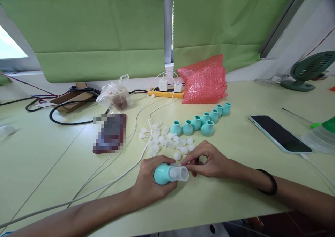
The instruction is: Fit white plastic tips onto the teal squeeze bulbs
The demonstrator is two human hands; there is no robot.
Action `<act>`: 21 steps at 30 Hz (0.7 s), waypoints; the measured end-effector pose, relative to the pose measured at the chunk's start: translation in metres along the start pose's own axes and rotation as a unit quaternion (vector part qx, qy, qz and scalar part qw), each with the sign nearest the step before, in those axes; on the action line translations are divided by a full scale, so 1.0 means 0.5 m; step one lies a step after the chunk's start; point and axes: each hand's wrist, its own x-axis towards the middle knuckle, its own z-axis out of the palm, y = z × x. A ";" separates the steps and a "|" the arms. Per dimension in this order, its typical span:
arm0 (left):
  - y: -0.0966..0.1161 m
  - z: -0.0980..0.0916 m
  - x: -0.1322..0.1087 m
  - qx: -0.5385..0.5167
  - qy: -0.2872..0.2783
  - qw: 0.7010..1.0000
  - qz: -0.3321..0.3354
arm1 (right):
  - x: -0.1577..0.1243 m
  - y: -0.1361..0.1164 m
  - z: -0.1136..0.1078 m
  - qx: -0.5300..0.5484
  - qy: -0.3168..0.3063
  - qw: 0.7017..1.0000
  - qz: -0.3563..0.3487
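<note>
My left hand (pixel 148 179) is wrapped round a teal bulb (pixel 161 174), which lies sideways with a clear plastic tube (pixel 180 173) on its right end. Beside the tube, my right hand (pixel 206 160) has its thumb and index finger pinched together at a small translucent piece (pixel 176 164), partly hidden behind the tube. Several teal bulbs (pixel 187 127) stand upright in a slanting row beyond my hands, their openings up. A loose heap of small translucent white parts (pixel 167 141) lies between that row and my left hand.
White cables (pixel 112 181) cross the table on the left from a yellow power strip (pixel 166 93). Red bubble wrap (pixel 205 82) sits behind the bulbs. A phone (pixel 281 134) lies at right, near a green fan (pixel 306 71). Back left are a plastic bag (pixel 115 96) and a cardboard box (pixel 74 101).
</note>
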 end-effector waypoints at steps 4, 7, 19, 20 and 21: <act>-0.005 0.000 -0.008 0.015 -0.016 0.998 0.064 | -0.005 -0.006 0.008 -0.024 0.017 1.000 -0.001; -0.011 0.002 -0.014 0.026 -0.029 0.996 0.081 | -0.010 -0.006 0.017 -0.036 0.049 0.997 -0.040; -0.023 0.002 -0.021 0.026 -0.038 0.990 0.134 | -0.011 0.001 0.027 -0.060 0.065 0.990 -0.112; -0.022 0.002 -0.020 0.027 -0.037 0.989 0.139 | -0.012 0.002 0.027 -0.061 0.063 0.990 -0.114; -0.022 0.002 -0.020 0.030 -0.037 0.989 0.142 | -0.012 0.002 0.027 -0.061 0.061 0.990 -0.115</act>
